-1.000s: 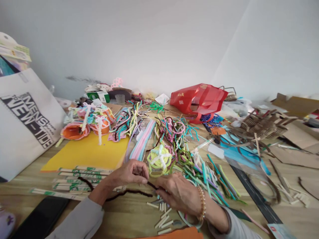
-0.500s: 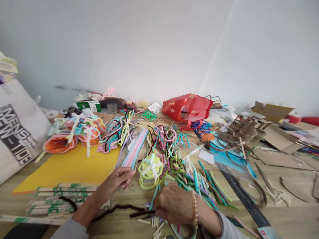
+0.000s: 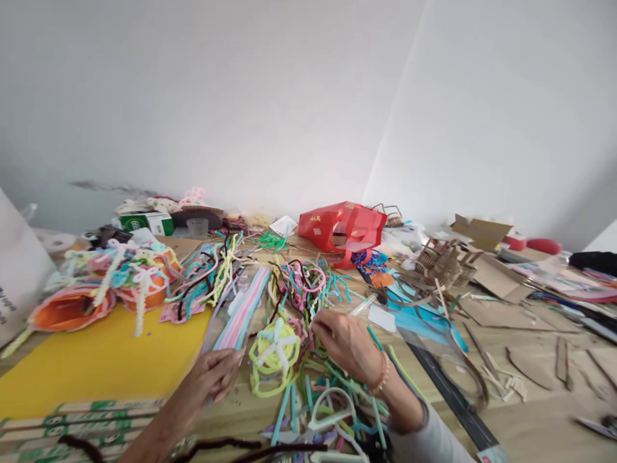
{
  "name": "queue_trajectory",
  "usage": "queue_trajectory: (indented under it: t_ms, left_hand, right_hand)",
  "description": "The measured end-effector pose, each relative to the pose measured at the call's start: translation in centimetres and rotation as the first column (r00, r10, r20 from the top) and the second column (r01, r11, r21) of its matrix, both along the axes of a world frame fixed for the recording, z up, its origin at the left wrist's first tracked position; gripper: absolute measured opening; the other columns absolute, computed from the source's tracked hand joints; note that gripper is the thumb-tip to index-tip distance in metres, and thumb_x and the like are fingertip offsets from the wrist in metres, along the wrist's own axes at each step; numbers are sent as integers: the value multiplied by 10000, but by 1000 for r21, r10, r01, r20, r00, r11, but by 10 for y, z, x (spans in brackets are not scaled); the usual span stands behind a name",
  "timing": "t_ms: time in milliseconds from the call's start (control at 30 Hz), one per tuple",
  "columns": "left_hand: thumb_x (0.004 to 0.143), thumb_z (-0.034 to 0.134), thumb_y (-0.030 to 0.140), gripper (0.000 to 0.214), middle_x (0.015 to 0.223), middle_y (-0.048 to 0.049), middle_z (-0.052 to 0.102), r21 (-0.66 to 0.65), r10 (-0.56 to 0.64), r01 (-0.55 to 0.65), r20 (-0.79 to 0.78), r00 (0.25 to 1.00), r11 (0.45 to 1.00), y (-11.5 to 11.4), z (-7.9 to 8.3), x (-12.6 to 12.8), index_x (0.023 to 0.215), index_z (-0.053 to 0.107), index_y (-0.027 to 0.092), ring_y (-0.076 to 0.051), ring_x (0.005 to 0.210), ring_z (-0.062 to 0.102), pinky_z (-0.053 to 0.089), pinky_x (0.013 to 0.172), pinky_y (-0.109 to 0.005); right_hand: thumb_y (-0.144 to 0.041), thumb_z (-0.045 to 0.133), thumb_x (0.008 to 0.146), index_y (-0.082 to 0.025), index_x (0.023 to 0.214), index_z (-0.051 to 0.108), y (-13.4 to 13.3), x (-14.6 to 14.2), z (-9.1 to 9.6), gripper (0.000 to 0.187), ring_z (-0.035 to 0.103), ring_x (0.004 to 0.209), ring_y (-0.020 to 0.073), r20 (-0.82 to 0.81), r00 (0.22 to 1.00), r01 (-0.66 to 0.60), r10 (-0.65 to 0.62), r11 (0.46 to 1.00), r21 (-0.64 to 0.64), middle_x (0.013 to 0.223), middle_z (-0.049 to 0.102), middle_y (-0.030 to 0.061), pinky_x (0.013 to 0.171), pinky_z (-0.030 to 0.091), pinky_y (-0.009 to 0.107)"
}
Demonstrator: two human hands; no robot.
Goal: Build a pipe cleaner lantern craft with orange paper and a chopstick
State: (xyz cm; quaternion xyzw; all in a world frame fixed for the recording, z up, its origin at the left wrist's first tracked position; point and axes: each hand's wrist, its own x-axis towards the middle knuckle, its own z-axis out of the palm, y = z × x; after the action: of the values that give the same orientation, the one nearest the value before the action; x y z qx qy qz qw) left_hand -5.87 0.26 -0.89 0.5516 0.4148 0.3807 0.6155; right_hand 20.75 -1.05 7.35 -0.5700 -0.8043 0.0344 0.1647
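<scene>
Pipe-cleaner ball (image 3: 274,357): yellow-green loops with a white star-shaped wrap on top, sitting on the table (image 3: 530,424) at the middle of my feed, between the two hands and touching neither as far as I can see.

Left hand (image 3: 207,379): blurred on my screen, just beside the ball and at the edge of the yellow card sheet (image 3: 96,366). Its fingers (image 3: 231,360) look loosely curled, and I can't tell whether they hold anything.

Right hand (image 3: 349,347): just above and right of the ball, with a beaded bracelet (image 3: 383,374) on the wrist and a grey sleeve (image 3: 424,437) beyond it. Its fingers (image 3: 321,328) are drawn together at the edge of a multicoloured pipe-cleaner tangle (image 3: 301,286). I can't tell if they have hold of a strand.

Near the hands: a dark brown chenille stem (image 3: 216,444) lies along the bottom of my view, below the left wrist. Loose cyan and green pipe cleaners (image 3: 313,408) spread below the right hand. Pastel pipe cleaners in a clear bag (image 3: 238,308) lie above the ball.

Farther off: orange pipe-cleaner flowers (image 3: 70,308), a red bag (image 3: 340,225), and a cardboard model (image 3: 443,263).
</scene>
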Motion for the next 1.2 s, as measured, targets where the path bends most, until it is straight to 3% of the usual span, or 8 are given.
queue_trajectory:
  t_ms: [167,333,533,700,833,933,1067,1200]
  left_hand:
    - [735,605,634,572,439,90,263,8,-2,2,20,1000,1000,-1,1,1,488,329,199,-67,392,254,249,433,-219]
    - [728,599,649,568,432,89,281,33,7,-6,-28,1000,999,-4,4,3,494,350,195,-67,387,311,278,451,-218]
    - [695,620,659,550,452,85,320,84,67,-63,-49,997,994,-7,8,7,521,382,195,-72,397,328,313,445,-220]
    - [710,655,581,435,521,82,386,180,147,-132,-71,987,975,-8,6,10,674,469,190,-88,460,384,323,454,-207]
    - [738,668,495,364,562,84,400,276,181,-148,-97,979,950,-9,1,14,879,524,193,-102,510,409,333,486,-205]
    - [704,717,434,430,635,60,458,369,266,-194,-156,951,909,-11,-1,18,1025,554,198,-130,587,474,393,550,-229]
    - [670,748,410,535,685,28,531,445,300,-187,-198,933,876,-11,-6,21,1126,557,205,-168,665,531,446,635,-269]
    - [693,725,418,552,698,20,545,438,308,-202,-185,933,876,-11,-7,21,1168,539,206,-179,680,546,461,663,-284]
  right_hand:
    - [-207,436,928,-203,1052,668,44,7,-26,264,613,936,194,73,993,92,-91,996,-4,989,669,84,785,402,271]
    - [-228,472,901,-183,957,694,63,4,-53,233,624,885,201,52,994,103,-101,994,-42,932,675,96,760,414,278]
    - [-183,463,855,-140,818,660,71,17,-60,205,604,763,174,-134,982,134,-135,991,-21,786,669,73,705,398,261]
    - [-212,477,809,-149,759,624,72,24,-55,168,554,626,150,-399,910,118,-116,993,-19,663,622,32,630,404,260]
    - [-365,540,806,-173,711,570,68,24,-47,216,535,561,138,-642,763,35,-80,996,-82,594,571,-1,566,437,249]
    - [-551,523,817,-195,690,493,64,26,-37,380,503,529,124,-795,601,-20,-83,993,-119,587,508,-23,530,454,250]
    - [-657,468,818,-218,643,363,59,33,-20,484,391,486,92,-908,412,-47,-80,993,-108,559,337,-70,483,413,227]
    - [-615,549,799,-213,658,391,53,41,0,454,281,452,76,-989,125,-147,-83,984,-101,546,214,-95,433,325,199]
